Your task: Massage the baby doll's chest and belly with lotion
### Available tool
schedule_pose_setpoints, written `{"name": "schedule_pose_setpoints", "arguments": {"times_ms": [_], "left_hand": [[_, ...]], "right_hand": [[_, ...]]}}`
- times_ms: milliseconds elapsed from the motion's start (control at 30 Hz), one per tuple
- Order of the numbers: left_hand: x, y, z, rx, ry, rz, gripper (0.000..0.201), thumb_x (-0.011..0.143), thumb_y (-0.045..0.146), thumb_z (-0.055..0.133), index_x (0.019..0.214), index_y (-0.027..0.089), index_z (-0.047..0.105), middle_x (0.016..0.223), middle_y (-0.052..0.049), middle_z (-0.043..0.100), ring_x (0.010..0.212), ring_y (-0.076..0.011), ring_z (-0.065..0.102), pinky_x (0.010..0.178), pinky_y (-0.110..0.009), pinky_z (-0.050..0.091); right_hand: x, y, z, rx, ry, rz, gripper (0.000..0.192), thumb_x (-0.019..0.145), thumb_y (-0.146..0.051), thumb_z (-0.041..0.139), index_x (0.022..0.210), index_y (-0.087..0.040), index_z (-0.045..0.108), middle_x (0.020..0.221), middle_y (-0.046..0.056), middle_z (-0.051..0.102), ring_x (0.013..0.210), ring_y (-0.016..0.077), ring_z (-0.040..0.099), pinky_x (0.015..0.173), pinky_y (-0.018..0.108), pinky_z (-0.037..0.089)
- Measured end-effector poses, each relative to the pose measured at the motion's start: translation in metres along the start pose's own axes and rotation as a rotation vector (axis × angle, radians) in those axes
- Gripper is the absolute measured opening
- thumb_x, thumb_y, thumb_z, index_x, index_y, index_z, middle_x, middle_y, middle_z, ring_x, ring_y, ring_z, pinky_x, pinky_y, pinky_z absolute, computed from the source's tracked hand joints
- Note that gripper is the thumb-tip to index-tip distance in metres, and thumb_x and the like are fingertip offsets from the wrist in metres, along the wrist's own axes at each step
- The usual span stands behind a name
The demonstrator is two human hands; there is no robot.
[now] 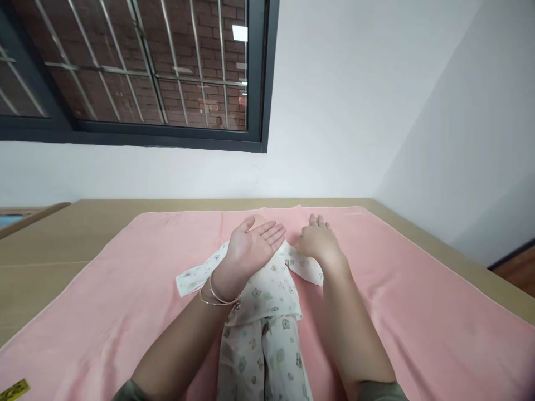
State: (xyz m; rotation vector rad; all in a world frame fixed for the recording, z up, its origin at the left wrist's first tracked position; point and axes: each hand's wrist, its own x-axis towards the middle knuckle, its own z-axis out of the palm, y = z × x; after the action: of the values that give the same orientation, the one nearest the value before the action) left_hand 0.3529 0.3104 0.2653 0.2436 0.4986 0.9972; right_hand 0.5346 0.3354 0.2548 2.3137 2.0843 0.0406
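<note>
Your left hand [253, 245]: bare, no rings visible. Your left wrist: two thin silver metal bangles [218, 297], small bead or charm at their lower edge. Your right hand [318, 241]: bare, nothing on wrist. Both your forearms uncovered up to elbows. Your grey-green fabric sleeve edges [132, 390] show at bottom of view on both arms.

From my feed, a pink terry towel [418, 312] covers most of a tan flat tabletop [62, 239]. At eleven o'clock I see a dark-framed window with metal bars [134, 72], a red brick wall behind it. A plain white wall [334, 111] fills twelve to two. At seven, a small yellow printed tag [14, 389].
</note>
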Motion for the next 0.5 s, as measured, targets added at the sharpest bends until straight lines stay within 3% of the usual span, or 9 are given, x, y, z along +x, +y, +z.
{"name": "schedule_pose_setpoints", "arguments": {"times_ms": [67,133,233,300,367,433,500], "left_hand": [[-0.012,0.004,-0.002,0.035,0.033,0.039,0.062,0.1,0.041,0.04,0.152,0.008,0.039,0.152,-0.022,0.05,0.143,-0.0285,0.047,0.109,-0.039,0.052],[-0.023,0.006,-0.003,0.056,0.048,0.072,0.06,0.101,0.041,0.039,0.151,0.009,0.04,0.152,-0.022,0.05,0.142,-0.028,0.049,0.112,-0.04,0.049],[-0.04,0.009,-0.002,0.076,-0.068,0.071,0.06,0.102,0.045,0.034,0.15,0.01,0.041,0.15,-0.022,0.051,0.142,-0.0303,0.049,0.115,-0.046,0.045],[-0.053,0.015,-0.003,0.111,-0.177,0.083,0.062,0.102,0.048,0.031,0.15,0.011,0.042,0.15,-0.021,0.052,0.143,-0.0324,0.047,0.117,-0.053,0.042],[-0.063,0.022,-0.004,0.158,-0.201,0.158,0.064,0.101,0.052,0.029,0.151,0.013,0.04,0.149,-0.019,0.053,0.146,-0.0329,0.043,0.119,-0.056,0.039],[-0.068,0.027,-0.006,0.211,-0.161,0.293,0.068,0.1,0.057,0.028,0.153,0.014,0.038,0.151,-0.018,0.052,0.148,-0.0319,0.039,0.121,-0.054,0.036],[-0.066,0.025,-0.009,0.292,-0.117,0.447,0.07,0.099,0.06,0.027,0.153,0.017,0.038,0.154,-0.017,0.049,0.15,-0.0307,0.036,0.123,-0.052,0.033]], "right_hand": [[-0.009,-0.013,-0.004,0.117,0.082,-0.052,0.044,0.098,-0.015,0.044,0.135,0.003,0.061,0.162,0.026,0.024,0.153,0.0394,0.014,0.123,0.053,0.018],[-0.021,-0.03,-0.006,0.366,0.198,-0.183,0.049,0.104,-0.023,0.038,0.145,0.0,0.052,0.16,0.024,0.03,0.152,0.0333,0.022,0.124,0.048,0.021],[-0.044,-0.058,0.001,0.733,0.258,-0.43,0.061,0.108,-0.043,0.032,0.159,-0.009,0.032,0.163,0.015,0.028,0.153,0.0258,0.022,0.126,0.046,0.022],[-0.066,-0.079,0.012,0.801,0.312,-0.533,0.068,0.108,-0.053,0.03,0.162,-0.011,0.023,0.167,0.011,0.016,0.156,0.028,0.006,0.127,0.054,0.015],[-0.092,-0.096,0.023,0.794,0.425,-0.592,0.069,0.11,-0.051,0.024,0.164,-0.011,0.01,0.169,0.011,0.002,0.154,0.0307,-0.009,0.125,0.062,0.003],[-0.119,-0.108,0.03,0.788,0.42,-0.811,0.076,0.109,-0.053,0.028,0.164,-0.012,-0.004,0.168,0.012,-0.006,0.154,0.0337,-0.01,0.125,0.064,0.002],[-0.139,-0.112,0.029,0.833,0.394,-0.933,0.084,0.107,-0.058,0.033,0.163,-0.013,-0.011,0.168,0.012,-0.009,0.153,0.0366,-0.01,0.125,0.065,0.008]]}}
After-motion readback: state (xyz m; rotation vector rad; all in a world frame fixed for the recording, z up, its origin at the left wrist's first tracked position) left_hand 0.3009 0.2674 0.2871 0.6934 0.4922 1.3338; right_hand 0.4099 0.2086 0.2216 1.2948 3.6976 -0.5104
